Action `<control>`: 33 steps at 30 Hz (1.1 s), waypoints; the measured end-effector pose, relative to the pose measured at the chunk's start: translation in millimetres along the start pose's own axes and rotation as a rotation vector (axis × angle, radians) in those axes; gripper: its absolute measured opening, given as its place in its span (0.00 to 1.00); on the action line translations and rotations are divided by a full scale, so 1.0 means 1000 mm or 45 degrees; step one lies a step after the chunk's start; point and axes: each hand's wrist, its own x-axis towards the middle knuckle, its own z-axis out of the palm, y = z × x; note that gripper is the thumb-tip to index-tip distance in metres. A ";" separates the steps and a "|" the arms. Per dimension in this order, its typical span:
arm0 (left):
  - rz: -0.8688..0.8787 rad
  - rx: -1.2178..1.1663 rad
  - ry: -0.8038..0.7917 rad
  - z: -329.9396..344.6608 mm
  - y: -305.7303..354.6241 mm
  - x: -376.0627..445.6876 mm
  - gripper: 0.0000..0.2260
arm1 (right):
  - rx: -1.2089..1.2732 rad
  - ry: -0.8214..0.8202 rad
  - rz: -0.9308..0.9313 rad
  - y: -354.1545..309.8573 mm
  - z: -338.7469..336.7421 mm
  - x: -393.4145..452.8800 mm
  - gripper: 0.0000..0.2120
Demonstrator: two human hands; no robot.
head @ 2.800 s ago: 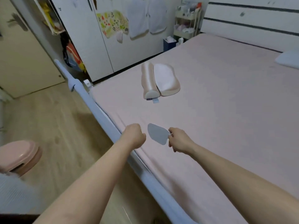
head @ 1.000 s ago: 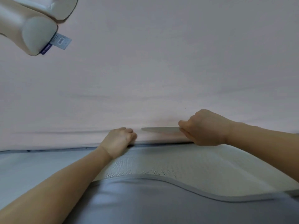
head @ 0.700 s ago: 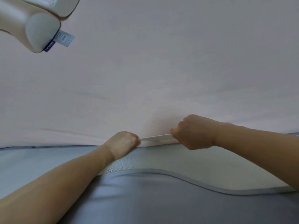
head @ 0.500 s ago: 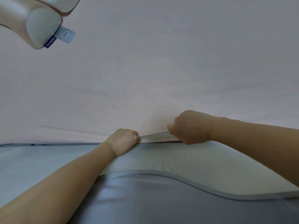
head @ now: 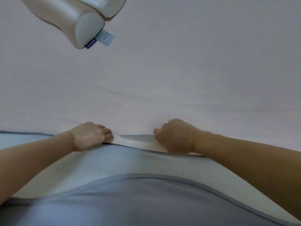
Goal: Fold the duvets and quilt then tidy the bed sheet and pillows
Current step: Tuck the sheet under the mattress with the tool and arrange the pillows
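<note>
Grey mesh bed rail (head: 114, 163) edges the mattress.

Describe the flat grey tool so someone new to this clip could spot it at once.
Start from the pink sheet that fills most of the view and follow its near edge, where both hands press. Between the left hand and the right hand lies the tool, its handle end in the right hand. It is the only thin grey blade there, unlike the bulky pillow far off.

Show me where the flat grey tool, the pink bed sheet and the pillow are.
flat grey tool (head: 137, 138), head view, middle of its blade.
pink bed sheet (head: 179, 75), head view, bare stretch mid-bed.
pillow (head: 88, 29), head view, its rounded end.
</note>
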 end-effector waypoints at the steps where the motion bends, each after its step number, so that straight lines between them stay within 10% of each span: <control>1: -0.040 0.020 0.000 0.005 -0.009 -0.014 0.18 | 0.000 0.018 0.015 -0.009 -0.005 0.009 0.11; 12: -0.123 -0.020 0.355 0.077 -0.077 -0.072 0.12 | 0.001 -0.005 0.056 -0.072 -0.028 0.132 0.13; 33: -0.211 -0.211 -0.010 0.075 -0.085 -0.054 0.10 | -0.110 -0.396 -0.105 -0.116 -0.024 0.194 0.10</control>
